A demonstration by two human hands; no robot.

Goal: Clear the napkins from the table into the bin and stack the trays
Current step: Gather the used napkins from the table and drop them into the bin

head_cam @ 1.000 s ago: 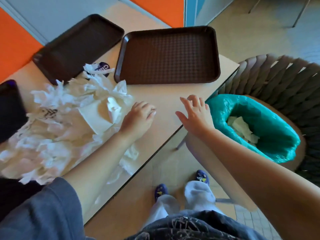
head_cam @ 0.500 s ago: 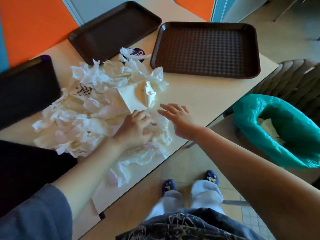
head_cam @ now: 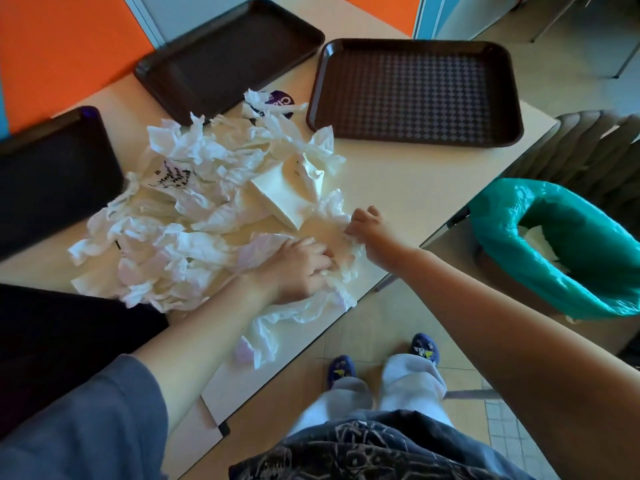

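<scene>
Two hands gather napkins on a surface.
Left hand [head_cam: 298, 268] and right hand [head_cam: 372, 230] curl into the napkin pile [head_cam: 194, 216]; few napkins in the bin [head_cam: 568, 247], trays [head_cam: 415, 91] unstacked.

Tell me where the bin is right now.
In the head view the bin, lined with a teal bag, stands on the floor at the right, just off the table's right edge, beyond the right hand.
</scene>
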